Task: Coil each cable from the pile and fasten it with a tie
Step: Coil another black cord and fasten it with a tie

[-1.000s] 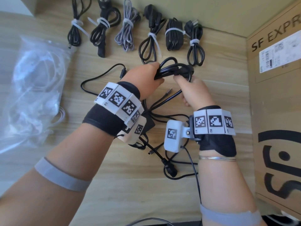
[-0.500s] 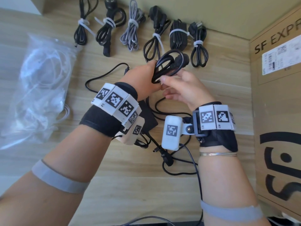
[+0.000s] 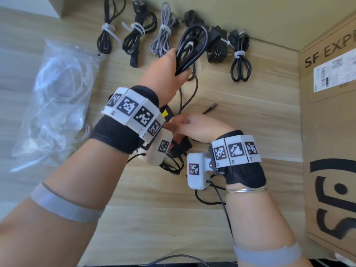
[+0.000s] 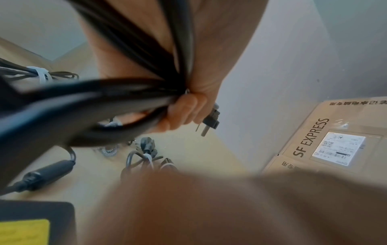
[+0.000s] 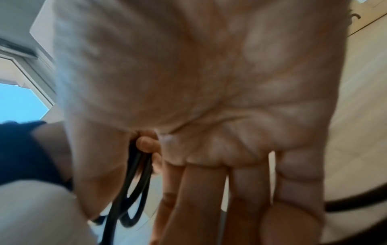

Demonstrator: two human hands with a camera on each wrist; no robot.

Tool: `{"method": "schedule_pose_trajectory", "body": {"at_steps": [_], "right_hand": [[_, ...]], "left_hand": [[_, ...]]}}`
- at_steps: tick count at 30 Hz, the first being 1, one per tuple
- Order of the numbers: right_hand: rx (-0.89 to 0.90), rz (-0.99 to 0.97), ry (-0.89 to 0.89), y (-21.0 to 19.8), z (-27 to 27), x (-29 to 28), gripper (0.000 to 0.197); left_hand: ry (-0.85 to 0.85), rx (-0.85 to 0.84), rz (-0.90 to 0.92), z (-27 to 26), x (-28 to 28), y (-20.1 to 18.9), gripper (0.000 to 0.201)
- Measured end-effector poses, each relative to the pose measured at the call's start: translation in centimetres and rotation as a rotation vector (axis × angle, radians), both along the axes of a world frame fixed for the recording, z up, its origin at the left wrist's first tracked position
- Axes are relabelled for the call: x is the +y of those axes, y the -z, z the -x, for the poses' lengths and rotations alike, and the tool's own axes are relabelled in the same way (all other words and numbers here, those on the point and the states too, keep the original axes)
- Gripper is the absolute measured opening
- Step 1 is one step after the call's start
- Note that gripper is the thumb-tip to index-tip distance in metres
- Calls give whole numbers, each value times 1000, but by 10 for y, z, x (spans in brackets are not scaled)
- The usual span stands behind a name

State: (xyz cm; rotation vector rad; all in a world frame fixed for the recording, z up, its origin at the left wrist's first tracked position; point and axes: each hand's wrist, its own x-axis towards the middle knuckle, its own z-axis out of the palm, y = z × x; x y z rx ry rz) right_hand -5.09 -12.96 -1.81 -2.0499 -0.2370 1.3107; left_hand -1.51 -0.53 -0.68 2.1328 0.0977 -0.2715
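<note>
Left hand: we see the left hand (image 3: 169,74) raised over the light wooden table (image 3: 231,116), its fingers curled round a coiled black power cable (image 3: 192,43), which it holds up in the air in front of the tied bundles.
Left wrist view only: here we see the curled fingers (image 4: 184,112) pressing the loops together, and the black flat-pin plug (image 4: 210,120) of this cable sticking out just beside them; the head view does not show this plug.
Right hand: the right hand (image 3: 196,128) is low, over the black power adapter with a yellow label (image 3: 167,114), and it holds nothing that we can see.
Right wrist view only: the palm (image 5: 209,82) is flat and the fingers (image 5: 203,199) are straight, so this hand is relaxed; behind it we see the black loops (image 5: 134,190) in the other hand.
Finished bundles: a row of coiled cables with white ties (image 3: 167,35) lies at the far edge of the table, near the wall.
Loose cable: a dark thin cable with a small metal connector (image 3: 212,106) lies on the table, near the right hand.
Bag: a clear plastic bag (image 3: 57,105) lies at the left; inside we see white ties, but they are blurred.
Box: a brown cardboard box printed SF EXPRESS (image 3: 331,132) stands at the right; its inside is hidden.
</note>
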Motion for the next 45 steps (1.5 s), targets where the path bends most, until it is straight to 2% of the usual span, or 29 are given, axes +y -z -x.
{"method": "schedule_pose_trajectory", "body": {"at_steps": [2,6,8,10,18,21,23,26,29,31,33,35,38,41,43,45], "right_hand": [[58,10,-25,-1,2,0,34],[-74,58,-108,0,2,-2,3],[-164,59,-80,3,-1,-6,13],[-264,69,-52,1,-3,-7,18],[-802,225,30,-14,-13,-7,18],[-801,190,63,-14,-16,-1,18],[-782,125,72,-14,-15,4,17],[-780,72,87,-13,-14,9,21],[-861,82,129,-12,-12,17,19],[-937,127,147,-9,-11,22,23],[-993,89,209,-8,-10,25,27],[-1027,68,272,-6,-10,27,32],[-1103,46,355,-3,-9,31,34],[-955,-69,474,-8,-10,35,51],[-796,-131,550,-11,-12,38,44],[-731,-178,604,-14,-13,43,35]], "left_hand": [[-3,7,-9,1,4,0,15],[91,42,-115,2,14,1,21],[157,65,-153,3,16,3,17],[207,85,-169,5,17,5,22],[230,170,-149,12,25,12,50],[249,205,-194,16,28,16,77],[248,220,-209,20,30,16,82],[270,271,-202,26,34,13,73],[309,293,-183,30,36,13,47],[298,290,-103,33,37,16,25],[271,273,-51,35,40,17,11],[252,247,4,37,44,16,5],[263,223,39,39,50,14,11],[267,214,25,44,56,17,10],[243,221,18,48,60,20,8],[216,223,25,50,63,22,9]]}}
